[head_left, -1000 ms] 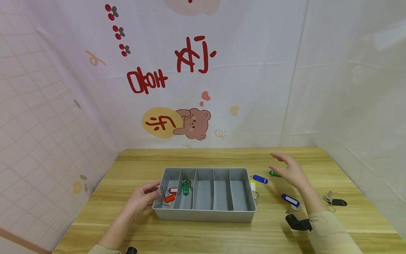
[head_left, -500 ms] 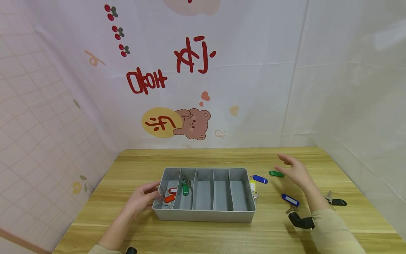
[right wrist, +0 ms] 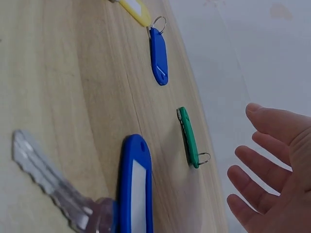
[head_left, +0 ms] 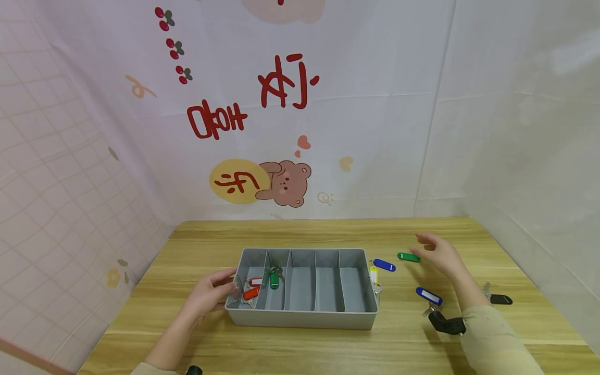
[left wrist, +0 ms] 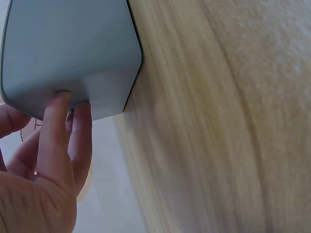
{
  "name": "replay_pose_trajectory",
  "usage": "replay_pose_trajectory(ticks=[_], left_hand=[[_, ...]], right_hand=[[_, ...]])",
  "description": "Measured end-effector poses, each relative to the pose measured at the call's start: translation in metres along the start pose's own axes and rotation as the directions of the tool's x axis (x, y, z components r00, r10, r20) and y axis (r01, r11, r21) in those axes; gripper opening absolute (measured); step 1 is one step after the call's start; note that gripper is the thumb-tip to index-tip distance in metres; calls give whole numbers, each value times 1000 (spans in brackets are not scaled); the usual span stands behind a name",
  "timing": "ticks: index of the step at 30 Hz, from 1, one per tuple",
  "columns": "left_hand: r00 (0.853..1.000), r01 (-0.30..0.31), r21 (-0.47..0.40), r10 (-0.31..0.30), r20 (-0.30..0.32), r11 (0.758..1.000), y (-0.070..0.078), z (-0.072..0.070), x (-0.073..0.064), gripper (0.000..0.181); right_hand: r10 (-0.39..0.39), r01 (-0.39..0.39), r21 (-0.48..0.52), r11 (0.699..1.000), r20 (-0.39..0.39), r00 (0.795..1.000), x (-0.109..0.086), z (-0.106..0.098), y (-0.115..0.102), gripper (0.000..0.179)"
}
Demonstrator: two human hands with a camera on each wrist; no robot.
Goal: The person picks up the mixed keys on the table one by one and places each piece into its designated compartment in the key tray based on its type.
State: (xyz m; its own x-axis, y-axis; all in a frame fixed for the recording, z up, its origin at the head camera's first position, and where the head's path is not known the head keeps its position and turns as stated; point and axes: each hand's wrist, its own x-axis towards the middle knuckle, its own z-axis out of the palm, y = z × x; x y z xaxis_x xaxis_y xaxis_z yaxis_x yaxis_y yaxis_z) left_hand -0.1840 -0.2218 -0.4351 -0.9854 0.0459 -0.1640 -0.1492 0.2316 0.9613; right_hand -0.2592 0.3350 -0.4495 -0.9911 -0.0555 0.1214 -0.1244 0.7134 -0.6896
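My left hand [head_left: 211, 294] rests against the left end of a grey divided tray [head_left: 300, 319]. In the left wrist view its fingertips touch the outer end wall. My right hand [head_left: 440, 255] hovers just right of a green key tag [head_left: 409, 257] with a small ring, holding nothing. In the right wrist view its thumb and fingers are apart, beside the green tag [right wrist: 188, 138]. Nearer that camera lies a blue key tag [right wrist: 136, 189] with a key [right wrist: 51, 182]. Red key tags [head_left: 251, 292] lie in the leftmost compartment, a green key tag [head_left: 274, 278] with keys in the second.
Another blue key tag [head_left: 384, 265] and a yellow key tag [head_left: 373, 274] with a key lie by the tray's right end. A black key tag [head_left: 500, 299] with a key lies far right on the wooden table [head_left: 328, 349]. White cloth [head_left: 375, 130] stands behind.
My right hand has moved right and a little nearer, its thumb and fingers closer together, uncovering the green tag. The left hand and the tray stay put.
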Motion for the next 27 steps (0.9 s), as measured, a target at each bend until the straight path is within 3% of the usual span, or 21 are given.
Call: replay_pose_trajectory(ticks=[5,13,27], left_hand=[[1000,3,-4,-3,-1,1000,-1,0,1,50],[1000,1,19,-1,-5,1000,0,-1,0,49],[1000,9,27,-8,-11,1000,0,0,0,49]], right_hand=[[16,-15,-17,1000,18,1000,1,0,3,63],[102,-102,-1,995,77,992,2,0,12,67],[150,-151,-1,989,72,986,6,0,21,56]])
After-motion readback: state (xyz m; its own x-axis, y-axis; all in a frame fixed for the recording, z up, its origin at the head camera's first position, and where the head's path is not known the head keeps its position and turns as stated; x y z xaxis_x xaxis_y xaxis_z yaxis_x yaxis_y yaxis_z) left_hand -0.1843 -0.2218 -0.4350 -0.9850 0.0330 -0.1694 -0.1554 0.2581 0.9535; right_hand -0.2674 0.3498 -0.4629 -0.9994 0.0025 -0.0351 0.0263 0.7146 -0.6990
